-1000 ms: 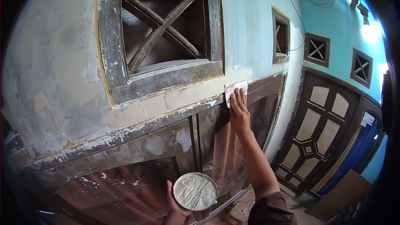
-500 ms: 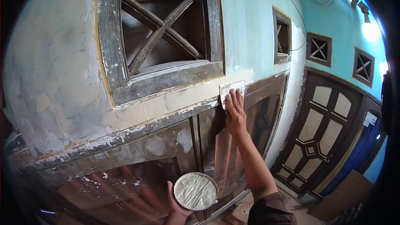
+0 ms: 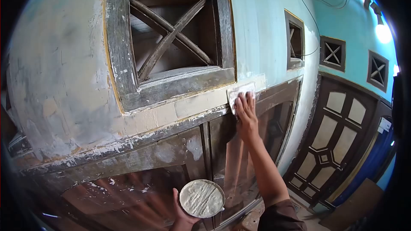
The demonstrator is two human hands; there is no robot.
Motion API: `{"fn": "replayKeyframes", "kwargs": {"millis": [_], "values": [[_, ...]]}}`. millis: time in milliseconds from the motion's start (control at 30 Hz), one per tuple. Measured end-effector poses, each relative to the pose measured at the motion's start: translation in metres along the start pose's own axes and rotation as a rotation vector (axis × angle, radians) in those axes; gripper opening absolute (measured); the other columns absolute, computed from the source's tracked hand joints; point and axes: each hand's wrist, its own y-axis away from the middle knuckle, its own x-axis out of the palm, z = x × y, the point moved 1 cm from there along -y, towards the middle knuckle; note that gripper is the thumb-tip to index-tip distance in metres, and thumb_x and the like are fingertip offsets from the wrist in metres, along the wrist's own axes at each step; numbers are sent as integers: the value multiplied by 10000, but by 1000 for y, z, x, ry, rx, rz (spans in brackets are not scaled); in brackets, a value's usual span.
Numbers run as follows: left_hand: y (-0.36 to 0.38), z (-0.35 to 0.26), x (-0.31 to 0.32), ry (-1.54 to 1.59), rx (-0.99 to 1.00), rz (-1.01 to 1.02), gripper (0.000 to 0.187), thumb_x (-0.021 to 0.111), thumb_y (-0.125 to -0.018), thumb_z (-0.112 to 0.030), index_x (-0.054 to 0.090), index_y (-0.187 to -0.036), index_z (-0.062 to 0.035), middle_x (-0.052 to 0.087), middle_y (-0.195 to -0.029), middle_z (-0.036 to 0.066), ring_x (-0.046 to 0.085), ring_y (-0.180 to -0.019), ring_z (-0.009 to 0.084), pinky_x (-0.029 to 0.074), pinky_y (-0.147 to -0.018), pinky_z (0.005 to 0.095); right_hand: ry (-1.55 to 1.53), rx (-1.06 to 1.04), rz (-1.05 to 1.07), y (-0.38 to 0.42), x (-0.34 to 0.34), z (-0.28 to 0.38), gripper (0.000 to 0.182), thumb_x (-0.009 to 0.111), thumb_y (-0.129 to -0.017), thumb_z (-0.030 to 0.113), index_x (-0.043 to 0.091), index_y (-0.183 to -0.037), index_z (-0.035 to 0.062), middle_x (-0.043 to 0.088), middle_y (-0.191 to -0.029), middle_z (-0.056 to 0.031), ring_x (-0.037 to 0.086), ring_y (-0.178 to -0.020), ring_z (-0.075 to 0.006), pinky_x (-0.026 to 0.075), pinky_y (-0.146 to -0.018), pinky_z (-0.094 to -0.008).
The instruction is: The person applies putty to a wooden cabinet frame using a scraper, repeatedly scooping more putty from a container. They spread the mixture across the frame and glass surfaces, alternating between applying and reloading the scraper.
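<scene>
My right hand is closed on a flat, whitish putty scraper, fingers spread over its face. The scraper lies against the pale putty strip on the wall, just below the right corner of a wooden vent frame. Lower down, my left hand holds up a round tub of putty, thumb along its side. White paste with ridged streaks fills the tub, and part of my left hand is hidden behind it.
Below the strip are dark wooden window panels with glass and white smears. A panelled door stands at the right, near a lit bulb and a blue curtain. A brown board leans at the lower right.
The whole view has shifted slightly. Relative to the vent frame, my right hand and the scraper have moved a little up and left. My left hand still holds the tub.
</scene>
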Motion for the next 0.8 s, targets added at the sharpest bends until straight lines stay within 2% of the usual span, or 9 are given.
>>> {"fn": "replayKeyframes", "kwargs": {"millis": [100,167,200,333,367,433,533,700,800], "values": [[1,-2,0,11,4,29,1009,332,-886,-844,431,-1512,-59,406,-1563,212,377,-1428,463,275,-1154,681,5,-8,5,28,9,-1,548,559,-858,-122,547,-1393,-5,509,-1483,-224,360,-1455,-449,264,-1190,-577],[3,-2,0,-4,-14,51,1007,336,-888,-840,431,-1511,-55,410,-1560,212,384,-1424,461,276,-1157,677,-36,11,15,45,4,-2,580,548,-855,-115,530,-1422,6,470,-1527,-198,309,-1485,-444,219,-1204,-583],[3,-2,-2,-4,-4,59,1003,335,-890,-839,433,-1510,-56,412,-1558,211,389,-1420,461,278,-1157,676,-41,11,13,50,-4,-3,516,567,-893,-71,549,-1404,0,494,-1504,-208,332,-1474,-445,222,-1200,-587],[3,-4,-1,16,8,45,1022,350,-874,-844,430,-1506,-45,445,-1535,212,419,-1397,470,299,-1143,686,111,68,-254,21,-24,-18,517,512,-879,-128,567,-1380,-13,526,-1452,-256,397,-1431,-459,265,-1181,-599],[3,-5,-3,-4,3,55,1022,350,-874,-844,430,-1507,-46,445,-1534,213,419,-1397,470,300,-1142,685,175,87,-240,4,-30,-24,498,510,-893,-108,563,-1382,-28,519,-1460,-256,404,-1429,-434,324,-1179,-532],[4,-5,-2,8,-6,54,1025,346,-871,-849,424,-1511,-52,438,-1540,211,412,-1403,467,301,-1142,684,176,127,-181,-16,-29,-42,541,490,-865,-143,552,-1391,-31,511,-1471,-243,388,-1446,-406,330,-1187,-487],[7,-2,4,40,-8,51,1025,343,-871,-851,424,-1511,-54,433,-1543,211,412,-1403,467,301,-1143,684,32,103,-89,-2,-9,-66,639,480,-817,-202,532,-1418,7,514,-1475,-219,369,-1460,-397,306,-1197,-503],[8,-1,2,35,3,13,1011,342,-874,-857,466,-1490,-65,444,-1538,209,420,-1399,461,304,-1128,698,85,50,-61,41,-18,-66,476,550,-916,-100,555,-1385,-18,541,-1450,-222,414,-1426,-424,330,-1170,-542],[7,0,-2,15,4,31,1005,339,-877,-854,473,-1485,-65,458,-1527,210,428,-1393,461,316,-1136,674,129,74,-199,34,-29,-64,525,533,-876,-144,563,-1385,-18,539,-1451,-231,429,-1420,-423,328,-1168,-546]]}}
